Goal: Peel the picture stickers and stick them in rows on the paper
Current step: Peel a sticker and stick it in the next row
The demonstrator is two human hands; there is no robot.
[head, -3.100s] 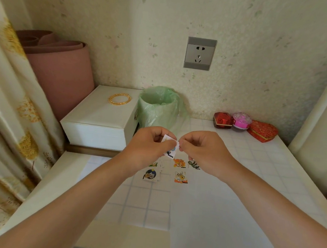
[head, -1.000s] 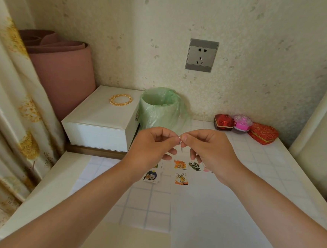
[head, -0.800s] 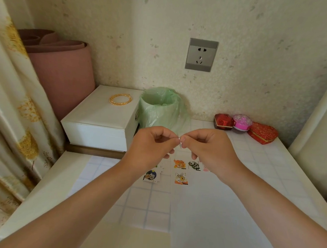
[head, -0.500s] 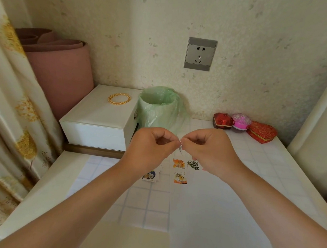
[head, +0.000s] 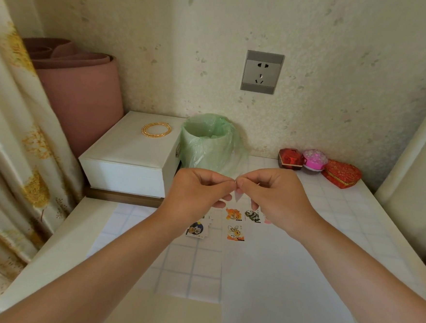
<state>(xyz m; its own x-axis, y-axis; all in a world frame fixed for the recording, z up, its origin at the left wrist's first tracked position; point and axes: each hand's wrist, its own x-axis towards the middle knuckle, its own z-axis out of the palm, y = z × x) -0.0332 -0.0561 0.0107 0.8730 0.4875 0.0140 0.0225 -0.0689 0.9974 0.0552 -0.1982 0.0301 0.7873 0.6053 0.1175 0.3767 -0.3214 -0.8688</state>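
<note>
A small sticker (head: 238, 196) is pinched at its top edge between the fingertips of the left hand (head: 194, 190) and the right hand (head: 277, 193), held above the far end of the paper (head: 274, 279). Picture stickers (head: 233, 214) are laid there in two rows. Loose stickers (head: 196, 229) are piled just left of the paper on the tabletop (head: 342, 208).
</note>
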